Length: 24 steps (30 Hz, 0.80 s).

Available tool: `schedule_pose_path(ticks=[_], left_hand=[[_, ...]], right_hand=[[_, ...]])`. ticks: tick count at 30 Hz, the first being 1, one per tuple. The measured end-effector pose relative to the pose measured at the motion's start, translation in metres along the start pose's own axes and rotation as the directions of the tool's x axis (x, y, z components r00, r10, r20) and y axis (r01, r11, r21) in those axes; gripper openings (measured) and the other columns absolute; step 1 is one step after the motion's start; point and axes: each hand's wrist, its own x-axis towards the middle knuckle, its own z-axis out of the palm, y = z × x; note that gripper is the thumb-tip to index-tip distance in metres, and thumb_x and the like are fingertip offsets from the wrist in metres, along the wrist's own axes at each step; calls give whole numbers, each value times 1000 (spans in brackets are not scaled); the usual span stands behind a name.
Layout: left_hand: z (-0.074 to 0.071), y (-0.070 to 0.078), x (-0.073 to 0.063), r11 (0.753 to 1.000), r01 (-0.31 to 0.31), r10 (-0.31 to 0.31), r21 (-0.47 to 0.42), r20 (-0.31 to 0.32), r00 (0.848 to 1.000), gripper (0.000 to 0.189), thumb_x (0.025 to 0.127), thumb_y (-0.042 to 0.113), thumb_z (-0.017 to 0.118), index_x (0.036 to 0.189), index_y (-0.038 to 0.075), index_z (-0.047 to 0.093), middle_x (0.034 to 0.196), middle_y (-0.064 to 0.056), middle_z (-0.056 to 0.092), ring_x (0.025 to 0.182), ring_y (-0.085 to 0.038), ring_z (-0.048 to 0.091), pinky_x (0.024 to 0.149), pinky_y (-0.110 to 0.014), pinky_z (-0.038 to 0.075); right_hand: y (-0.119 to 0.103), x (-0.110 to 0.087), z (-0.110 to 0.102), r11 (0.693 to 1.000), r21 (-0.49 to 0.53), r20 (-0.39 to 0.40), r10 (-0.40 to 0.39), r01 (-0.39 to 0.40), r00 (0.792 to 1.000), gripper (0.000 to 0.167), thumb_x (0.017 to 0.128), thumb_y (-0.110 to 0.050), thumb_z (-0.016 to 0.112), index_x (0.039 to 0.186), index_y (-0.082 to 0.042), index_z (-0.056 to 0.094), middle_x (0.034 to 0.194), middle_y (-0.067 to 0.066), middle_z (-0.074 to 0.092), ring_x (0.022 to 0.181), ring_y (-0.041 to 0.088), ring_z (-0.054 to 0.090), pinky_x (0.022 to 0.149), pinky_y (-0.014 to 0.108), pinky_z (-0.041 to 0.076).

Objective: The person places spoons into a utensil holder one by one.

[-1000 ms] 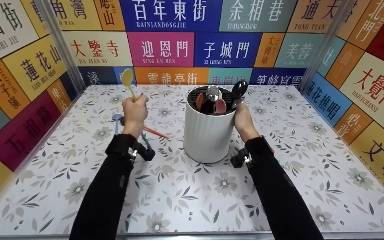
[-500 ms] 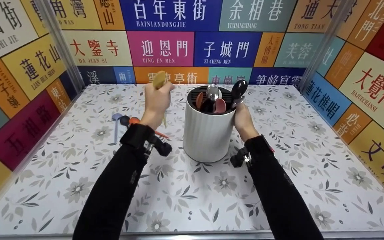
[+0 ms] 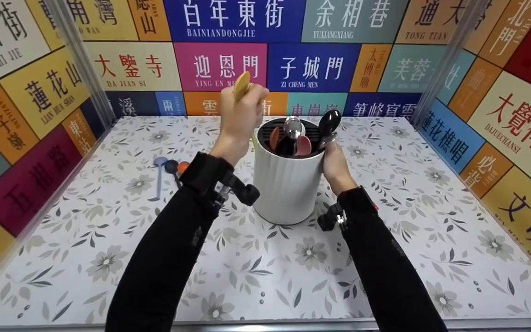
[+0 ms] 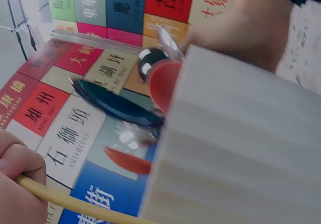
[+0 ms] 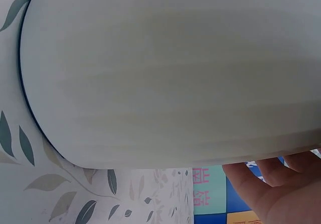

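Observation:
My left hand [image 3: 242,115] grips a yellow spoon [image 3: 241,86] upright, its bowl above the fist. Its handle runs down beside the left side of a white ribbed utensil holder [image 3: 286,193]. In the left wrist view, the yellow handle [image 4: 75,202] passes from my fingers towards the holder wall; its lower end is out of sight. On the holder's right side, my right hand [image 3: 336,168] holds the wall near the rim; the right wrist view shows its fingers [image 5: 251,184] against the side. Black, silver, pink and orange-brown utensils stand in the slotted black top.
On the flowered table [image 3: 109,221], left of the holder, lie a pale blue spoon [image 3: 159,177], a dark utensil [image 3: 171,167] and an orange one [image 3: 182,167], partly hidden by my left arm. Sign-patterned panels [image 3: 221,67] enclose the back and sides.
My left hand has carried the yellow spoon right and up, from above the loose utensils to the holder's left rim. The right hand and holder have stayed in place.

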Motion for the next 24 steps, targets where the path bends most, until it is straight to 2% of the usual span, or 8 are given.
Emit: schedule_pose_path(ticks=[2, 7, 9, 13, 15, 16, 20, 24], left_hand=[[5, 8, 3, 999, -13, 14, -33, 14, 1000, 43, 96, -2, 53, 58, 15, 42, 50, 6, 32, 43, -7, 26, 43, -22, 20], [17, 22, 10, 996, -41, 43, -82, 25, 999, 43, 97, -3, 52, 58, 15, 42, 50, 7, 32, 43, -8, 26, 43, -23, 21], [22, 22, 11, 995, -46, 49, -91, 29, 998, 44, 97, -3, 52, 58, 15, 43, 50, 7, 32, 43, -8, 25, 44, -23, 21], [26, 13, 9, 996, -48, 52, -76, 46, 998, 44, 96, -2, 53, 58, 16, 42, 50, 7, 31, 43, -7, 24, 44, -24, 20], [26, 6, 8, 997, -42, 46, -68, 45, 998, 44, 96, -2, 53, 57, 17, 41, 50, 7, 31, 43, -6, 23, 43, -24, 19], [26, 2, 7, 997, -39, 42, -63, 43, 998, 44, 95, -1, 53, 57, 17, 41, 50, 7, 31, 43, -7, 23, 43, -24, 19], [25, -13, 6, 998, -23, 26, -65, 35, 999, 43, 93, -2, 53, 56, 17, 40, 49, 6, 30, 42, -7, 23, 42, -24, 18], [29, -26, 5, 999, -40, 41, -27, 44, 998, 44, 92, -3, 53, 55, 17, 40, 48, 7, 32, 41, -7, 25, 41, -23, 20]], right_hand=[[-1, 1, 0, 1000, 2, 6, 1, -1, 1000, 60, 115, -37, 16, 145, 1, 52, 146, 16, 53, 131, 20, 45, 114, 30, 31], [-3, 1, 0, 1000, 21, 4, 7, -7, 1000, 61, 114, -38, 16, 141, 1, 55, 134, 13, 58, 117, 16, 50, 106, 28, 36], [-3, 0, 0, 1000, 23, -3, 4, -4, 1000, 60, 114, -38, 17, 137, 0, 58, 118, 11, 61, 101, 14, 53, 94, 26, 41], [-1, 0, 0, 1000, 3, -15, -5, 5, 1000, 57, 113, -35, 18, 131, -1, 60, 100, 5, 57, 85, 10, 50, 82, 24, 41], [-1, 0, 0, 1000, -8, -19, 1, -2, 1000, 57, 113, -33, 18, 131, 0, 60, 102, 8, 58, 88, 14, 52, 85, 25, 41], [0, -1, 0, 1000, -13, -16, 3, -4, 1000, 57, 114, -32, 17, 134, 1, 58, 112, 9, 59, 99, 14, 52, 93, 25, 40], [1, -1, 0, 1000, -21, -7, 12, -13, 1000, 59, 113, -31, 14, 141, 2, 55, 133, 17, 56, 119, 21, 49, 107, 31, 36], [1, -1, 0, 1000, 4, 0, 11, -11, 1000, 61, 113, -34, 15, 142, 1, 56, 137, 17, 57, 122, 22, 49, 109, 31, 35]])
